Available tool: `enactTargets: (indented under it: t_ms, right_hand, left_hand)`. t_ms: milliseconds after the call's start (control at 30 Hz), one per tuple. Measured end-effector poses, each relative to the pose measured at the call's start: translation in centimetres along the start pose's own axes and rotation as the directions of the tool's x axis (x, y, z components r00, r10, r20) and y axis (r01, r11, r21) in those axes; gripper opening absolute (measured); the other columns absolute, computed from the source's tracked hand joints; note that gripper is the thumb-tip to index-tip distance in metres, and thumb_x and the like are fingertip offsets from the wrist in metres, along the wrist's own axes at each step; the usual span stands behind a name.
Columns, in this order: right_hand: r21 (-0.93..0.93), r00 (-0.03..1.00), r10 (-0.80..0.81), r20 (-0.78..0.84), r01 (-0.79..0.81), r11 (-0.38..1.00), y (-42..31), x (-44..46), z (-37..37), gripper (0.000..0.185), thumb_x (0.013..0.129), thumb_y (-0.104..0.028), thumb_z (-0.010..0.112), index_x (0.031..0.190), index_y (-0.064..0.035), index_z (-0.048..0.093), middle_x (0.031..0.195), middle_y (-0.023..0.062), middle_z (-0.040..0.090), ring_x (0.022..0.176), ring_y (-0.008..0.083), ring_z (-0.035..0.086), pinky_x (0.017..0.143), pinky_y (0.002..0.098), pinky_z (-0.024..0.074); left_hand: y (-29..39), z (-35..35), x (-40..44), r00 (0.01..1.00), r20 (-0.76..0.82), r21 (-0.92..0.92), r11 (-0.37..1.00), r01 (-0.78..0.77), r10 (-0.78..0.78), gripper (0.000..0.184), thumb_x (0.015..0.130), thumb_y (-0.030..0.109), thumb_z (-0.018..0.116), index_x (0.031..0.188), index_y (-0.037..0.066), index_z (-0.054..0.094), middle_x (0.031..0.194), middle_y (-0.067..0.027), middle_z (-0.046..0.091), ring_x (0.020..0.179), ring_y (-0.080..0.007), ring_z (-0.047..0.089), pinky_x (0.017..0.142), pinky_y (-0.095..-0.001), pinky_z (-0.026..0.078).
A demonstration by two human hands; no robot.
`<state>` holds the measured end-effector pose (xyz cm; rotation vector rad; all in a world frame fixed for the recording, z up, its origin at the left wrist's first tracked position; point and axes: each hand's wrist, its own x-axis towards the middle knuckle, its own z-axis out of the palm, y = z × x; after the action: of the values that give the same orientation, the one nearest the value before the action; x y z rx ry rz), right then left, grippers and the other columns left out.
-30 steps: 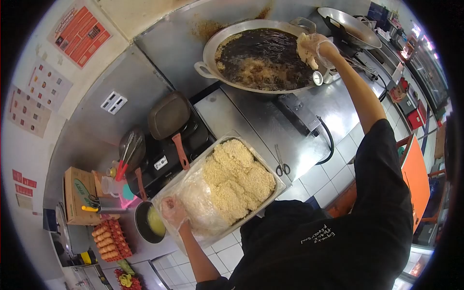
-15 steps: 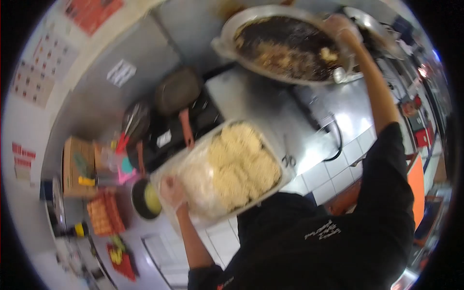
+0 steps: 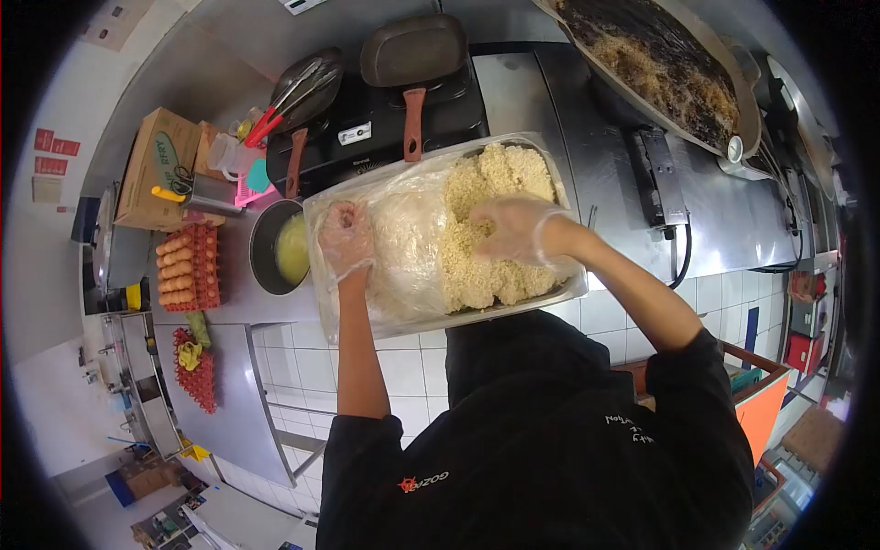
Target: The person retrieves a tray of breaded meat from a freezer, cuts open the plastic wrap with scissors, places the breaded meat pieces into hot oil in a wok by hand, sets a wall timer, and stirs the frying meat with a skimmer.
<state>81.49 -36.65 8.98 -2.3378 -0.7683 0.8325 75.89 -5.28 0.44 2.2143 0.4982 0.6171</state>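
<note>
At center, the gloved right hand (image 3: 521, 229) is over the crumb-coated pieces (image 3: 486, 275) in the tray (image 3: 513, 314), its grip unclear; left of it, the left hand (image 3: 347, 240) curls loosely over plastic film (image 3: 403, 243). Farther, a wok (image 3: 612, 81) of bubbling oil fills the upper right.

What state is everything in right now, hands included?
Oil: dark, bubbling
Square pan: empty
Tongs: lying across round pan
Pot: partly filled, yellow liquid
Eggs: shells whole, in red egg tray
Crumb-coated pieces: bunched together
Plastic sheet: wrinkled
Left hand: gloved, fingers curled
Right hand: gloved, over crumb-coated pieces
</note>
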Motion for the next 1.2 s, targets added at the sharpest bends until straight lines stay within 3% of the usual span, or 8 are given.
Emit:
enactTargets:
  t_ms: [167,233,367,467,567,767,867,1200]
  right_hand:
    - [-0.209,0.984,0.054,0.17,-0.017,0.978,-1.8,3.3,1.9,0.072,0.077,-0.041,0.089,0.127,0.0048,0.065,0.113,0.0213,0.074,0.103,0.0343,0.072,0.092,0.0431,0.0565]
    - [-0.106,0.947,0.139,0.288,-0.112,0.988,-2.8,3.3,0.5,0.08,0.07,-0.038,0.093,0.129,0.0063,0.063,0.109,0.0215,0.075,0.099,0.0344,0.073,0.089,0.0431,0.0569]
    - [0.115,0.952,0.102,0.288,-0.14,0.984,-0.6,4.1,2.3,0.081,0.066,-0.033,0.093,0.13,0.0067,0.063,0.108,0.0213,0.075,0.099,0.0333,0.073,0.087,0.0429,0.0571]
    - [-0.008,0.978,0.081,0.19,-0.081,0.997,0.5,5.0,3.8,0.083,0.067,-0.032,0.093,0.134,0.0058,0.061,0.109,0.0209,0.074,0.1,0.0324,0.072,0.087,0.0423,0.0569]
    - [0.154,0.996,-0.002,0.094,-0.013,0.988,2.1,5.2,4.8,0.082,0.069,-0.033,0.093,0.134,0.0043,0.06,0.11,0.0207,0.073,0.101,0.031,0.071,0.089,0.0416,0.0564]
    - [0.081,0.985,0.142,-0.099,-0.134,0.988,1.1,1.0,1.6,0.063,0.079,-0.031,0.084,0.131,-0.0024,0.061,0.106,0.0204,0.072,0.099,0.0315,0.07,0.091,0.0407,0.0549]
    - [0.251,0.945,0.169,-0.278,-0.099,0.963,3.2,0.3,-0.6,0.066,0.087,-0.039,0.084,0.135,-0.0038,0.056,0.109,0.0206,0.071,0.101,0.0264,0.069,0.094,0.0398,0.0543]
    - [0.07,0.95,0.151,-0.272,-0.137,0.988,3.3,0.4,0.3,0.075,0.086,-0.039,0.085,0.148,-0.0095,0.053,0.13,0.023,0.067,0.121,0.0373,0.066,0.106,0.0432,0.0504]
  left_hand:
    - [0.4,-0.1,0.0,1.0,-0.005,-0.01,1.0,-0.016,0.016,0.016,0.091,0.015,0.081,0.089,0.006,0.068,0.068,-0.0001,0.057,0.061,-0.0112,0.049,0.058,-0.0303,0.042]
    - [0.4,0.0,0.0,1.0,-0.013,-0.015,1.0,-0.015,0.015,0.016,0.091,0.015,0.081,0.089,0.005,0.068,0.068,-0.0001,0.056,0.061,-0.0112,0.049,0.058,-0.0303,0.042]
    - [0.5,0.0,0.1,1.0,-0.001,-0.081,0.997,-0.008,0.008,0.018,0.091,0.015,0.081,0.088,0.006,0.066,0.067,0.0,0.055,0.061,-0.0113,0.048,0.058,-0.0304,0.042]
    - [0.1,0.4,0.1,1.0,-0.021,-0.026,1.0,0.011,-0.012,0.019,0.091,0.016,0.081,0.088,0.006,0.066,0.066,0.0002,0.054,0.06,-0.0112,0.047,0.058,-0.0302,0.041]
    - [-0.4,0.3,0.2,0.998,-0.023,0.008,0.999,-0.052,0.052,0.019,0.091,0.017,0.081,0.088,0.006,0.066,0.067,-0.0001,0.055,0.06,-0.0112,0.047,0.058,-0.0304,0.042]
    - [0.4,-0.1,0.1,1.0,-0.006,-0.037,0.999,0.011,-0.012,0.02,0.091,0.018,0.081,0.088,0.006,0.067,0.067,-0.0006,0.056,0.061,-0.0124,0.05,0.059,-0.0324,0.043]
    - [-0.6,0.5,0.4,0.999,-0.006,-0.084,0.996,0.033,-0.034,0.02,0.09,0.019,0.081,0.088,0.005,0.067,0.066,-0.0009,0.057,0.06,-0.0129,0.05,0.059,-0.033,0.043]
    - [0.6,0.0,0.0,0.998,-0.008,-0.014,0.998,0.062,-0.062,0.018,0.09,0.018,0.081,0.088,0.006,0.067,0.067,-0.0007,0.057,0.061,-0.013,0.051,0.059,-0.0323,0.044]
